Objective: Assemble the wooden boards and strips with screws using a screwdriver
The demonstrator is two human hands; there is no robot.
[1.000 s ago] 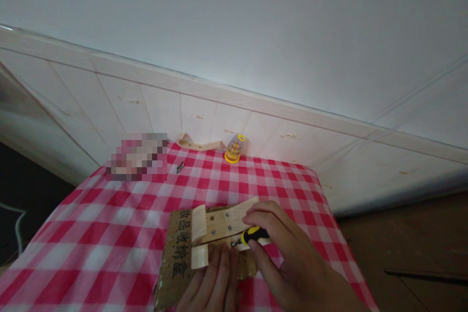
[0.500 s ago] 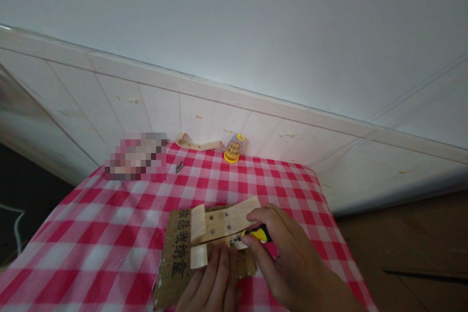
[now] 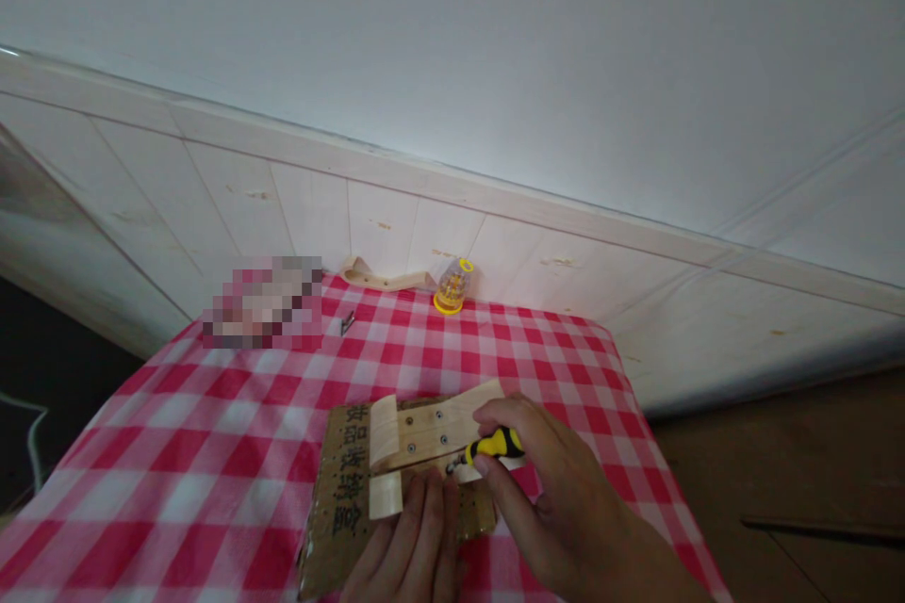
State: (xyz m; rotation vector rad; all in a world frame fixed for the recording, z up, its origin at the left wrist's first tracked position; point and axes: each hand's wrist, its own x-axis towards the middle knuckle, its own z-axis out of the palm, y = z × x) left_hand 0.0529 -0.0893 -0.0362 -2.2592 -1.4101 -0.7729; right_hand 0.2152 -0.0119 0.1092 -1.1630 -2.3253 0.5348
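Observation:
My right hand (image 3: 558, 490) holds a small yellow-and-black screwdriver (image 3: 499, 444) between thumb and fingers. Its short shaft points left to a screw spot on the nearer of two pale curved wooden pieces. Along that nearer wooden piece (image 3: 386, 496), the fingers of my left hand (image 3: 417, 537) lie stretched out, pressing on it; the left thumb is hidden. Just beyond lies the farther wooden piece (image 3: 459, 419), with several screws set in its flat middle. Both pieces rest on a brown cardboard box (image 3: 339, 513) with black handwriting.
A clear yellow-based screwdriver-bit case (image 3: 451, 287) stands by the panelled wall. Beside it lies another curved wooden piece (image 3: 386, 281) with holes. A small dark metal item (image 3: 347, 324) lies to the left, near a blurred-out patch. A red checked cloth (image 3: 233, 452) covers the table.
My right thumb and index finger have spread a little around the screwdriver handle, which has shifted slightly and shows more. My left hand and the wooden pieces stay nearly still.

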